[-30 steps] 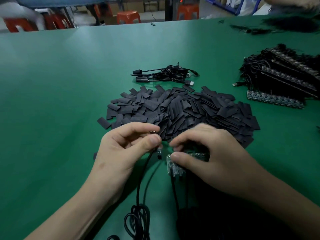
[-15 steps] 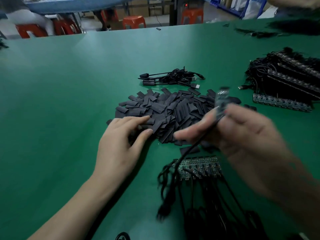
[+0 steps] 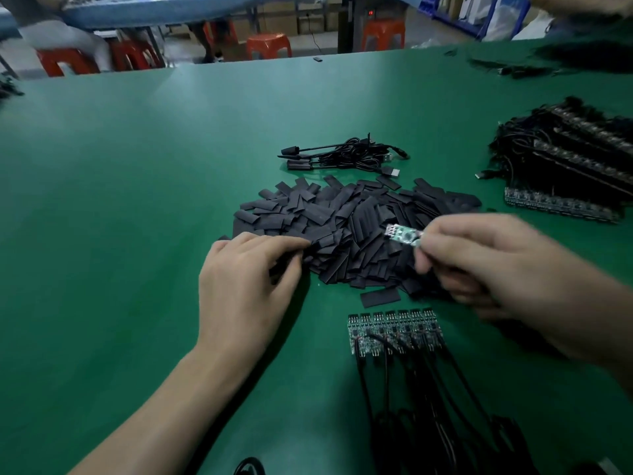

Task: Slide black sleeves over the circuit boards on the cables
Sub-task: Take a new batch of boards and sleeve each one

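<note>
Over flat black sleeves (image 3: 342, 228), right hand (image 3: 486, 265) pinches a bare green board (image 3: 402, 233).

One wide-angle camera, worn on the person's head, looks forward and down from over the near edge of the green table (image 3: 102, 217). It sits close: both forearms enter from the bottom of the frame. The left hand (image 3: 246, 286) and the right hand (image 3: 489, 265), which pinches a circuit board (image 3: 402, 234), fill the lower middle. The pile of black sleeves (image 3: 359, 228) lies at centre. The table's far edge bows across the top, with red stools (image 3: 269, 46) beyond it.
</note>
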The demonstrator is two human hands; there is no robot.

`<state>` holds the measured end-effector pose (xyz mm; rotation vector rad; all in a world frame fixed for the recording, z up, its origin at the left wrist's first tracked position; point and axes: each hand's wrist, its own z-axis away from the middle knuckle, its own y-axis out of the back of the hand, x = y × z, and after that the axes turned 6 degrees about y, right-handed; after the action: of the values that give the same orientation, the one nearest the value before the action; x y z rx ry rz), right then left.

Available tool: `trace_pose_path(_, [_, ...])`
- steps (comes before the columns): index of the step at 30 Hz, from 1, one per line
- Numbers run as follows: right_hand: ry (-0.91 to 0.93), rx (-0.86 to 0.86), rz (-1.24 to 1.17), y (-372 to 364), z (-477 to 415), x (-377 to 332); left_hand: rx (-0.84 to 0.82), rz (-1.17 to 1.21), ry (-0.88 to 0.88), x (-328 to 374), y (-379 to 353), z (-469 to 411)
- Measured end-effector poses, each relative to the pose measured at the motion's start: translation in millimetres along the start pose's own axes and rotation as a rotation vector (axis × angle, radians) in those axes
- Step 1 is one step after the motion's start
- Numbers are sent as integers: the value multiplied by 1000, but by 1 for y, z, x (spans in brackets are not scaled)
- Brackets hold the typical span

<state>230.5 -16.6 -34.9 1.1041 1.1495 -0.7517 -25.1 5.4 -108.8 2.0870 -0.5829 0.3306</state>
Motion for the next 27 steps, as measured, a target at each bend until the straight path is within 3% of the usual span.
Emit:
trace_pose_path(3, [-41, 69, -85, -25, -4, 22, -77, 278, -63, 6, 2, 5])
trace_pose_path(8, [12, 83, -40, -41, -4, 40, -251, 604, 73, 22, 4, 17])
trace_pose_path(22, [143, 139, 75, -54, 0, 48, -218, 429, -80, 33, 4, 21])
trace_pose_path(27, [157, 151, 82, -40, 3, 40, -147, 466, 21, 28, 6, 17])
